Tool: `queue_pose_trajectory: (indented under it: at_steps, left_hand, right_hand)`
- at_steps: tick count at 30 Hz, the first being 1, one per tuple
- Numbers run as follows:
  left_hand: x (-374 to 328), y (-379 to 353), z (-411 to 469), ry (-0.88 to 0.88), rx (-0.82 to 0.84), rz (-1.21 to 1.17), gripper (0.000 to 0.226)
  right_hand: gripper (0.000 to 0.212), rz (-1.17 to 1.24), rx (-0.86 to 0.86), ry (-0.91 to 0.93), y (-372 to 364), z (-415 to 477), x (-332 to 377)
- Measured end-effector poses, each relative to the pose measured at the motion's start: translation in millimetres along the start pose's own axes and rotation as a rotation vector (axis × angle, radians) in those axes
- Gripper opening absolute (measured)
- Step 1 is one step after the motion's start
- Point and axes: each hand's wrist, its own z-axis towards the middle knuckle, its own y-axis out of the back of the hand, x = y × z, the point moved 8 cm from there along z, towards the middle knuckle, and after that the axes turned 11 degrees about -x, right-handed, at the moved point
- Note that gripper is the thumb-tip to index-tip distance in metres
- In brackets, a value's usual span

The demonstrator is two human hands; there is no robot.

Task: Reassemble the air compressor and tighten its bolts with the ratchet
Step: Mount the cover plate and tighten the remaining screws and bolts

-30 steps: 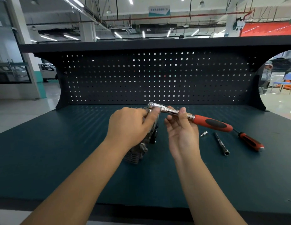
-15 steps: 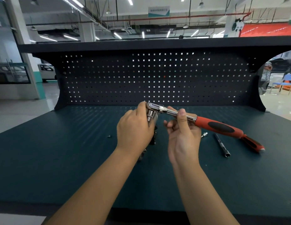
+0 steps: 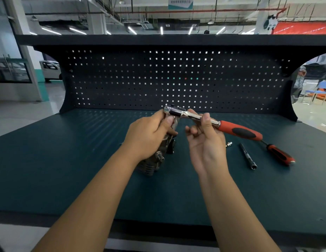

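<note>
- A person's left hand [image 3: 149, 135] curls around the head of the ratchet [image 3: 229, 127], apparently at its socket.
- The right hand [image 3: 205, 144] pinches the chrome shaft.
- The compressor [image 3: 153, 165] stands on the dark bench [image 3: 67, 160], beneath the left hand.

Red-handled chrome ratchet [image 3: 215, 123], head over finned grey air compressor [image 3: 153, 163]

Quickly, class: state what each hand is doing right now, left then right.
Left hand: closed round the ratchet at its head, above the air compressor.
Right hand: pinches the ratchet's metal shank.
</note>
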Motion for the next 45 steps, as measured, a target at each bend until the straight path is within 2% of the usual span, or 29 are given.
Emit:
queue_pose_trajectory:
  at_steps: [1, 4, 8, 11, 14, 17, 21, 23, 26, 28, 30, 33, 36, 38, 41, 43, 45]
  left_hand:
    - [2.2, 0.1, 0.0, 0.020, 0.027, -0.031, 0.035]
    - [6.1, 1.3, 0.4, 0.056, 0.053, -0.070, 0.033]
    - [3.9, 2.5, 0.1, 0.063, 0.047, -0.090, 0.032]
    - [3.0, 1.4, 0.1, 0.074, 0.064, -0.081, 0.027]
    - [2.0, 1.7, -0.2, 0.071, 0.042, -0.084, 0.020]
    - [0.9, 4.4, -1.7, 0.065, 0.014, -0.089, 0.028]
    - [2.4, 1.5, -2.5, 0.072, 0.037, -0.058, 0.027]
    - [6.7, 1.1, -1.2, 0.102, 0.031, -0.024, 0.013]
    - [8.6, 3.1, 0.0, 0.123, -0.025, -0.049, 0.031]
    - [9.0, 5.4, -0.3, 0.148, -0.049, -0.100, 0.033]
    - [6.9, 7.7, -0.9, 0.167, -0.063, -0.181, 0.029]
    - [3.0, 4.8, -0.9, 0.147, -0.025, -0.199, 0.016]
    - [2.6, 1.3, -0.4, 0.127, 0.005, -0.205, 0.016]
    - [1.9, 1.0, 0.9, 0.092, 0.014, -0.178, 0.021]
    - [7.4, -1.0, 3.0, 0.065, 0.025, -0.068, 0.036]
    - [12.6, -4.6, 3.2, 0.074, 0.049, -0.027, 0.048]
    - [13.5, -7.6, 2.4, 0.062, 0.067, -0.010, 0.054]
  right_hand:
    - [0.037, -0.002, -0.004, -0.015, -0.3, 1.9, 0.1]
    - [0.022, -0.028, 0.013, -0.017, -4.0, 3.8, 2.3]
    - [0.035, -0.092, 0.016, 0.050, -3.1, -2.0, 6.6]
    - [0.021, -0.245, 0.006, 0.268, -3.4, -14.9, 20.7]
    - [0.025, -0.405, 0.072, 0.544, -15.0, -34.7, 35.0]
    - [0.019, -0.569, 0.115, 0.750, -27.9, -55.3, 34.4]
    - [0.016, -0.776, 0.154, 1.129, -37.4, -77.0, 37.8]
    - [0.016, -0.868, 0.203, 1.244, -43.9, -83.0, 33.3]
    - [0.020, -0.974, 0.222, 1.327, -50.7, -90.2, 28.1]
    - [0.019, -0.964, 0.245, 1.258, -49.6, -88.3, 26.8]
    - [0.024, -0.874, 0.182, 1.038, -41.7, -78.0, 27.5]
    - [0.029, -0.520, 0.011, 0.682, -23.2, -61.4, 26.9]
    - [0.020, -0.299, -0.076, 0.516, -11.8, -39.3, 28.9]
    - [0.014, -0.144, -0.147, 0.244, -4.3, -11.5, 15.0]
    - [0.030, -0.044, -0.170, -0.163, -9.0, 16.1, -14.8]
    - [0.030, -0.035, -0.131, -0.240, -13.2, 19.3, -20.2]
    - [0.019, 0.001, -0.104, -0.154, -13.6, 14.4, -13.5]
